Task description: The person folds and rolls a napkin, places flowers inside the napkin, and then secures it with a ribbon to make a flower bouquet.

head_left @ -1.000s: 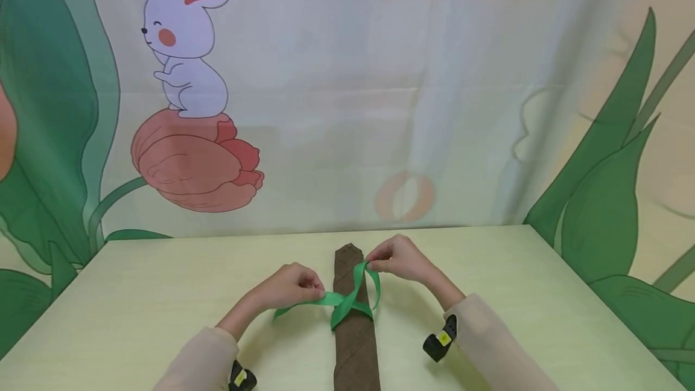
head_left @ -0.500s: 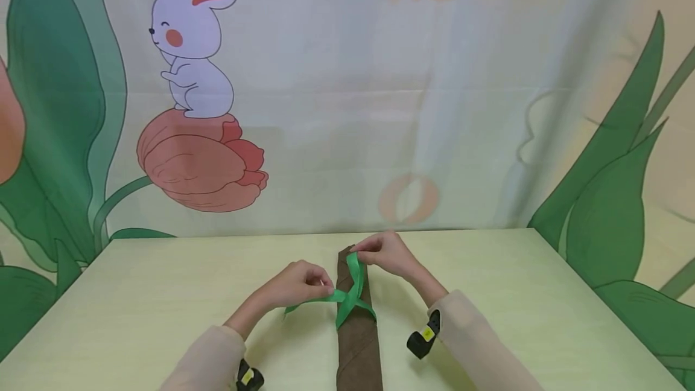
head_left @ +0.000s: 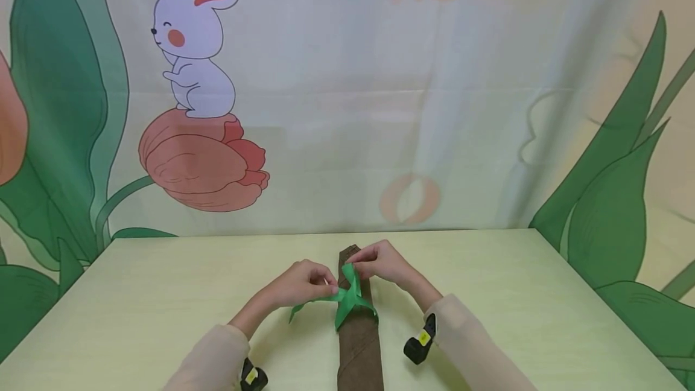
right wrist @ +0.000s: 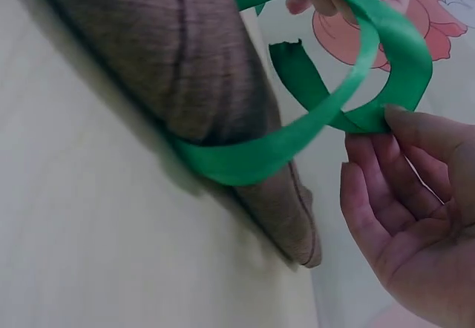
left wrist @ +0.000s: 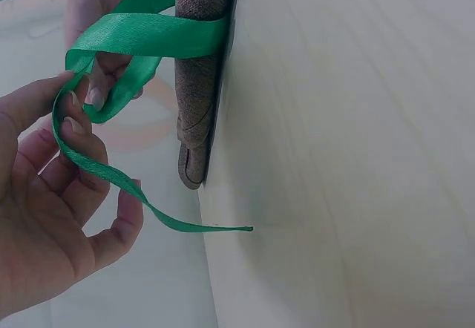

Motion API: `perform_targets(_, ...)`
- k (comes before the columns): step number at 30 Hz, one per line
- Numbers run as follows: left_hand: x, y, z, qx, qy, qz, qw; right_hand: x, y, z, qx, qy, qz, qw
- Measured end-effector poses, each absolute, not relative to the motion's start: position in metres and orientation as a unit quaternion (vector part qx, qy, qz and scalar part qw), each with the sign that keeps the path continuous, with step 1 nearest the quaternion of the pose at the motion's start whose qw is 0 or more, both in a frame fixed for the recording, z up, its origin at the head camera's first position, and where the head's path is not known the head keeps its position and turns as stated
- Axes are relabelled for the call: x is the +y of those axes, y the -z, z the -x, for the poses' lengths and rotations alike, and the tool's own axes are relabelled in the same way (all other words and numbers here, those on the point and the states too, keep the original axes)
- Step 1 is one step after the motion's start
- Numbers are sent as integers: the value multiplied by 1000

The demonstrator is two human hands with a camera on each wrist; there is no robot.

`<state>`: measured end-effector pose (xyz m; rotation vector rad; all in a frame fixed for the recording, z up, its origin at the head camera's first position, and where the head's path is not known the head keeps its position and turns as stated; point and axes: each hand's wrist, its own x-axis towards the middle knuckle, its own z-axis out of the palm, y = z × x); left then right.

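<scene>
A long roll of brown cloth (head_left: 359, 349) lies lengthwise on the table, its folded tip at the far end. Around it passes a green ribbon (head_left: 347, 312), crossed over on top of the roll. My left hand (head_left: 306, 284) pinches one length of the ribbon at the roll's left side; in the left wrist view that ribbon's loose tail (left wrist: 178, 224) dangles past the fingers. Above the roll's far part, my right hand (head_left: 384, 262) pinches the other length between thumb and fingertips. The right wrist view shows this length bent in a loop (right wrist: 415, 68), with a short cut end (right wrist: 289, 64) sticking out.
The pale table (head_left: 190, 294) reaches back to a hanging cloth backdrop (head_left: 326, 107) printed with a rabbit, a tulip and leaves. A small black camera (head_left: 419, 343) sits at the right wrist and another (head_left: 253, 377) at the left.
The right hand has moved left over the roll and then slightly down, bringing its ribbon length closer to the crossing. The left hand has shifted slightly right, still pinching its length.
</scene>
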<state>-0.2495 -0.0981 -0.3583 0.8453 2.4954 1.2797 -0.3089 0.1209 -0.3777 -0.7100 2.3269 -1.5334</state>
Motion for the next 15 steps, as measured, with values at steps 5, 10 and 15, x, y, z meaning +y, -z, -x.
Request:
perform_targets(5,-97,361,248,846,-435,-287,109,123,385,307,795,533,240,160)
perform_targets(10,-97,362,246,843,-440,-287,112,126,386,299,786,538,239,187)
perform_targets(15,-96,366,247,846,-436,-284,115,129,387,293,789,527,246,200)
